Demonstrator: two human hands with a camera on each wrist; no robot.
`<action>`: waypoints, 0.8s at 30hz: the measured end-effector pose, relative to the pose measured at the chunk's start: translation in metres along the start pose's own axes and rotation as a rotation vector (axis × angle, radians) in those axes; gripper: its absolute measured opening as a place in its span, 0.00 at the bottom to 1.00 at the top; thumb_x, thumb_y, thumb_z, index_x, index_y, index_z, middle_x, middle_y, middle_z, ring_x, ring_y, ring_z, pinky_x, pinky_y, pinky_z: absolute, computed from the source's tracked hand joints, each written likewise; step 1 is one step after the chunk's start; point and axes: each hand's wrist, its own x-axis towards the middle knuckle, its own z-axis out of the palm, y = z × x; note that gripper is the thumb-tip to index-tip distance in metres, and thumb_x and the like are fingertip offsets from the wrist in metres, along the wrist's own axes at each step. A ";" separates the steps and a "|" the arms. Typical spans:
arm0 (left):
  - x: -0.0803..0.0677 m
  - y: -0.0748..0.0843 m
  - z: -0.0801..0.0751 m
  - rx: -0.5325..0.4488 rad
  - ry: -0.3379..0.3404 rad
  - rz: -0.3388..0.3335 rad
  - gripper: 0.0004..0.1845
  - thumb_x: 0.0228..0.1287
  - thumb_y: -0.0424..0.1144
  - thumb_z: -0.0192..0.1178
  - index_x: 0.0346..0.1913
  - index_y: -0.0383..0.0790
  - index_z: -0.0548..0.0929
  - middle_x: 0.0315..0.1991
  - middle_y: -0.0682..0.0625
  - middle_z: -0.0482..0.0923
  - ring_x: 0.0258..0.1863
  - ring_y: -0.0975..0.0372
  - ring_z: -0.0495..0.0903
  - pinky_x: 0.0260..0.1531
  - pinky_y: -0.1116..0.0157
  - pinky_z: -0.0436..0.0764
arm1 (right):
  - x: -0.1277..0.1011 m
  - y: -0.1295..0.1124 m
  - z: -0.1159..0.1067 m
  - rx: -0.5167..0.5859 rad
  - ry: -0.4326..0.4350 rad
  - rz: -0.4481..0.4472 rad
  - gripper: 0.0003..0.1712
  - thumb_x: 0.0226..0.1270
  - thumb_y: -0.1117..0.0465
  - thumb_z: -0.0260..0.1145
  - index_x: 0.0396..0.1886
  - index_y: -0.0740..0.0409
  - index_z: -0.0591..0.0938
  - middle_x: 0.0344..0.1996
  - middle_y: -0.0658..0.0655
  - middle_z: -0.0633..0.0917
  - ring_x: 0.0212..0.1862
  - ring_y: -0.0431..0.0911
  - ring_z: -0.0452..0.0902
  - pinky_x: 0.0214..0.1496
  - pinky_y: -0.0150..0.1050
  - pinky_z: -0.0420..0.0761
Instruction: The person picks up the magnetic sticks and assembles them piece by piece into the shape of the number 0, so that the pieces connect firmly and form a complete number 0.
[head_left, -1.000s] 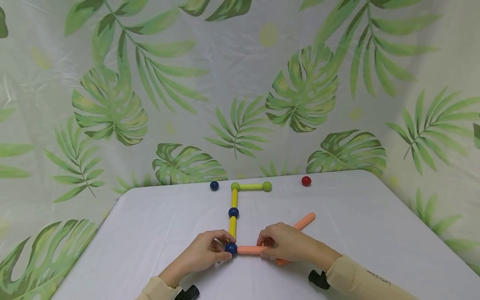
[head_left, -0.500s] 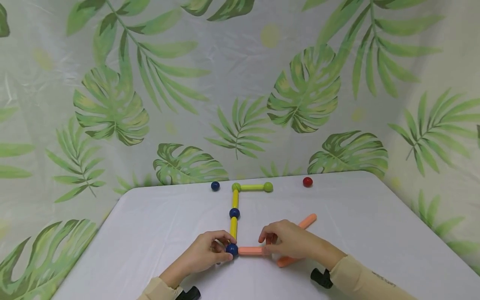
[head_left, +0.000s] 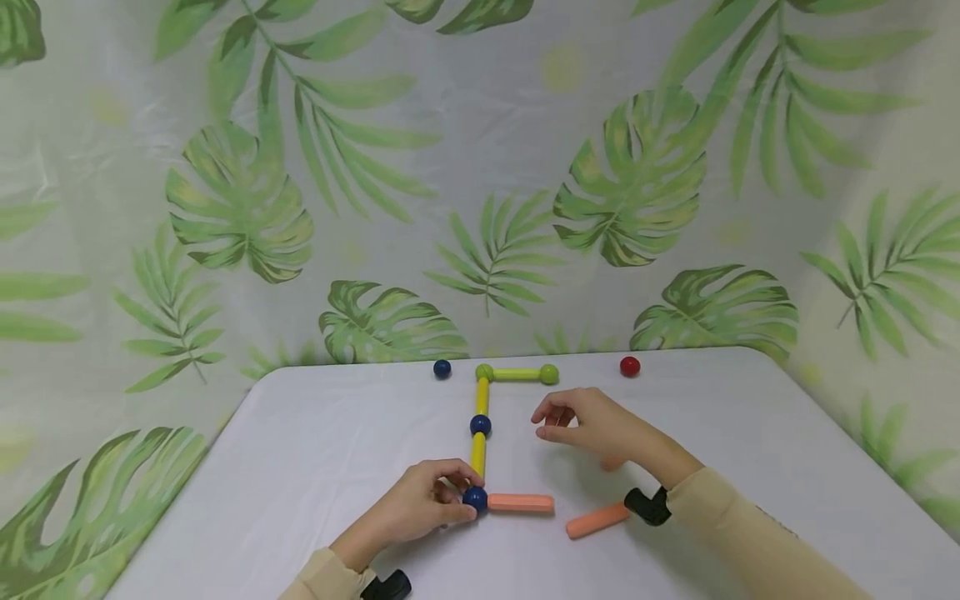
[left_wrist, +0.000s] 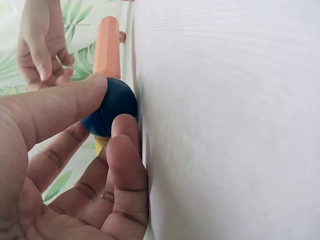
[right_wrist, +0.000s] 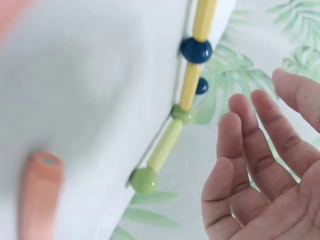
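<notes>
The left hand (head_left: 429, 502) pinches the near blue ball (head_left: 475, 499) between thumb and fingertips. The right hand (head_left: 588, 423) hangs free in the air, beyond and to the right of the near blue ball, its fingers loose and gently bent, the thumb apart from them.

Joined to the near blue ball on its right side, a pink-orange rod (head_left: 521, 503) lies on the white cloth (head_left: 360, 417). Straight beyond the near blue ball runs a yellow rod (head_left: 478, 454), then the middle blue ball (head_left: 481, 425), a farther yellow rod (head_left: 483, 397) and a corner green ball (head_left: 484, 372). From there a green rod (head_left: 517, 374) turns rightward, ending in another green ball (head_left: 549, 374).

A loose orange rod (head_left: 598, 520) lies aslant to the right of the near blue ball, partly covered by the right wrist's black camera (head_left: 649, 506); an orange piece (head_left: 611, 463) shows under the right hand.

Well beyond the near blue ball sit a spare blue ball (head_left: 442, 368), slightly left, and a red ball (head_left: 630, 367), well to the right. Behind everything hangs a leaf-printed sheet (head_left: 480, 150).
</notes>
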 end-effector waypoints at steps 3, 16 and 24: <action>0.001 0.001 -0.002 -0.002 0.003 0.011 0.14 0.65 0.35 0.77 0.51 0.47 0.89 0.43 0.50 0.83 0.31 0.62 0.79 0.26 0.69 0.79 | 0.019 0.001 -0.007 -0.029 0.025 0.002 0.10 0.76 0.55 0.72 0.50 0.54 0.88 0.36 0.46 0.86 0.41 0.38 0.80 0.47 0.33 0.81; 0.003 -0.002 0.005 -0.050 0.006 0.006 0.13 0.65 0.33 0.76 0.49 0.48 0.89 0.42 0.51 0.82 0.28 0.64 0.75 0.25 0.72 0.74 | 0.115 -0.002 0.010 -0.078 0.030 0.035 0.14 0.76 0.58 0.71 0.56 0.58 0.87 0.42 0.56 0.90 0.46 0.48 0.87 0.48 0.42 0.88; -0.002 -0.004 -0.003 -0.050 0.037 0.002 0.13 0.63 0.32 0.77 0.48 0.49 0.89 0.41 0.52 0.83 0.27 0.64 0.74 0.25 0.72 0.74 | 0.181 -0.017 0.038 -0.201 0.052 0.035 0.19 0.73 0.60 0.74 0.60 0.59 0.86 0.48 0.60 0.90 0.49 0.51 0.85 0.55 0.46 0.86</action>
